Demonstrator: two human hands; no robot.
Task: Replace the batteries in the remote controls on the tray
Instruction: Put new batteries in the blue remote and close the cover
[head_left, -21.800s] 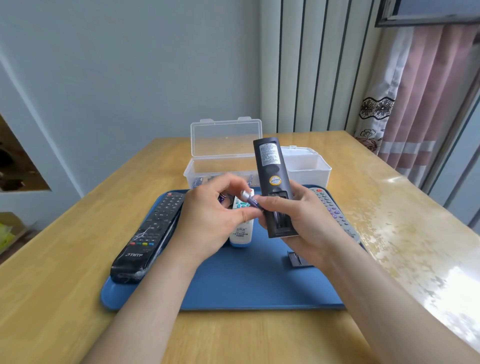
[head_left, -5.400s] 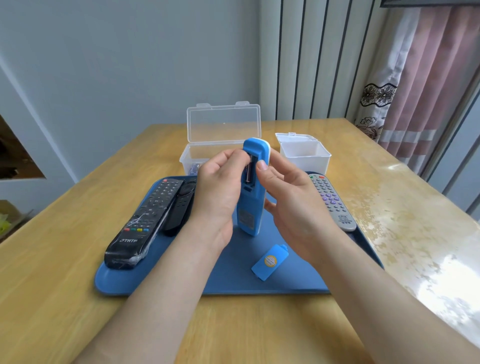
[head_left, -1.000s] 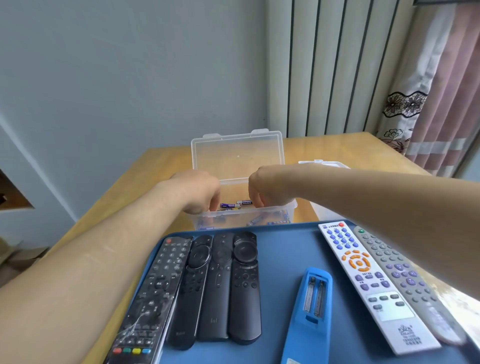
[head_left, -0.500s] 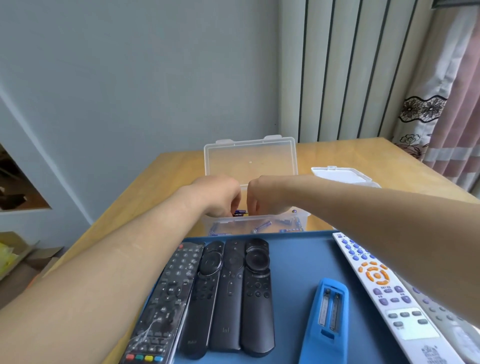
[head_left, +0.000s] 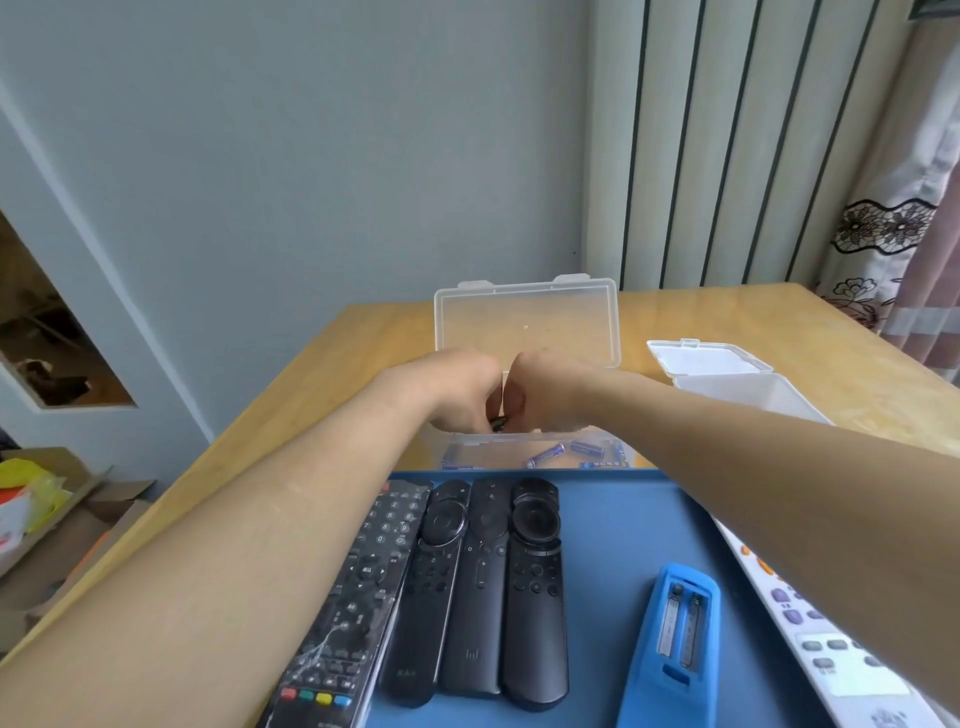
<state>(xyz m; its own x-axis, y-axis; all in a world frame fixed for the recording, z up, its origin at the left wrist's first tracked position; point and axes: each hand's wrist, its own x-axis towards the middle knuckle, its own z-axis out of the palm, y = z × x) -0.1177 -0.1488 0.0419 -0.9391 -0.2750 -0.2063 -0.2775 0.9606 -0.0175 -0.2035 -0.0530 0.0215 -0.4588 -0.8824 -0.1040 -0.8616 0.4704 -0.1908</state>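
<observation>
The left hand (head_left: 457, 387) and the right hand (head_left: 548, 387) reach side by side over the open clear plastic box (head_left: 524, 448), knuckles almost touching, backs toward the camera and fingers curled down into it. A small dark cylinder (head_left: 498, 423) shows between their fingertips. Which hand grips it, or whether both do, cannot be told because the fingers are hidden behind the hands.

Loose purple batteries (head_left: 544, 455) lie on the bottom of the box, and its lid (head_left: 527, 322) stands upright behind the hands. The box sits on the wooden table (head_left: 311, 395), just beyond the far edge of the blue tray (head_left: 623, 519).

On the tray, a long black remote (head_left: 358, 597) in wrinkled plastic film, with coloured buttons at its near end, lies partly under the left forearm. Three slimmer black remotes (head_left: 483, 587) lie close beside it in a row. To their right, apart from them, the blue remote (head_left: 675, 639) lies face down with its battery bay open and two slots showing. A white remote (head_left: 831, 660) lies at the tray's right side, partly covered by the right forearm.

A white box (head_left: 748, 392) with its lid tipped back stands on the table to the right of the clear one.
</observation>
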